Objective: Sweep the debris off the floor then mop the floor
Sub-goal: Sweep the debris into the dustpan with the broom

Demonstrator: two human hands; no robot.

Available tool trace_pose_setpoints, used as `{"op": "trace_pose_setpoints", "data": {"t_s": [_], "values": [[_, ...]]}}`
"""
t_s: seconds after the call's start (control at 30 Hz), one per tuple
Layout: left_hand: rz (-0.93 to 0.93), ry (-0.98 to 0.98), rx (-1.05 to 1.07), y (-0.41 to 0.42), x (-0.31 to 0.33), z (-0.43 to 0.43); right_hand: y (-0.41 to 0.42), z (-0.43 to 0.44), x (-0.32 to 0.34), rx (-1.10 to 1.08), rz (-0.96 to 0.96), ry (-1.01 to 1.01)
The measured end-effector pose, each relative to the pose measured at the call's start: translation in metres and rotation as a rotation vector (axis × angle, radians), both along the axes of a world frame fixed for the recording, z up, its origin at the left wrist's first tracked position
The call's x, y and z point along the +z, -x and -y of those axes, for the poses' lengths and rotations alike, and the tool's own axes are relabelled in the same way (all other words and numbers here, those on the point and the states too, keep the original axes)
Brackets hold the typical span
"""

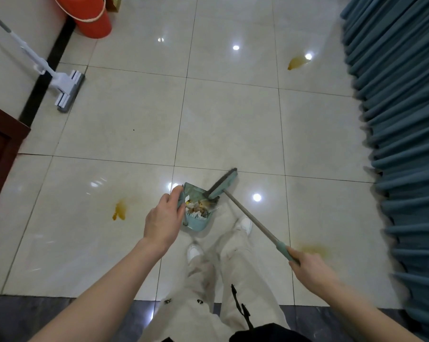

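Observation:
My left hand [164,217] grips the top of a teal dustpan [196,218] that stands on the glossy tiled floor [233,119] just ahead of my feet. Paper scraps and brown debris [199,206] lie inside the pan. My right hand [307,264] holds the teal grip of a broom handle [251,217]; the broom head [223,183] rests at the pan's mouth. Orange-yellow stains mark the floor at the left [119,209], at the far right [298,62] and near my right hand [316,249].
A white flat mop [66,91] leans against the wall at the left. A red bucket [90,17] stands at the back left. Teal curtains [406,119] hang along the right. A dark wooden cabinet [1,154] is at the left edge.

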State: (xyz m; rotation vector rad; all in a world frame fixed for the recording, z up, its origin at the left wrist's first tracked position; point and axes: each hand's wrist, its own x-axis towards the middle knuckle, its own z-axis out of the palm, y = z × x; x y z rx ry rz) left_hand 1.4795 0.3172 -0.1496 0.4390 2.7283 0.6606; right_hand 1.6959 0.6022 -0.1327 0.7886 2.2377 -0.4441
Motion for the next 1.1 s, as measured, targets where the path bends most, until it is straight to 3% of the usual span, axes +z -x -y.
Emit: {"op": "trace_pose_setpoints", "data": {"t_s": [0.37, 0.6, 0.9, 1.1], "values": [[-0.020, 0.027, -0.005, 0.001, -0.001, 0.002, 0.054, -0.002, -0.008, -0.059, -0.176, -0.032], [-0.017, 0.055, -0.005, -0.001, -0.001, 0.003, 0.098, 0.029, -0.029, -0.014, -0.093, -0.079], [-0.015, 0.039, -0.001, 0.002, 0.003, -0.002, 0.028, 0.010, -0.007, 0.134, 0.041, -0.036], [-0.015, 0.020, -0.002, 0.000, 0.003, 0.003, 0.024, -0.017, 0.016, -0.075, -0.110, 0.028]]}}
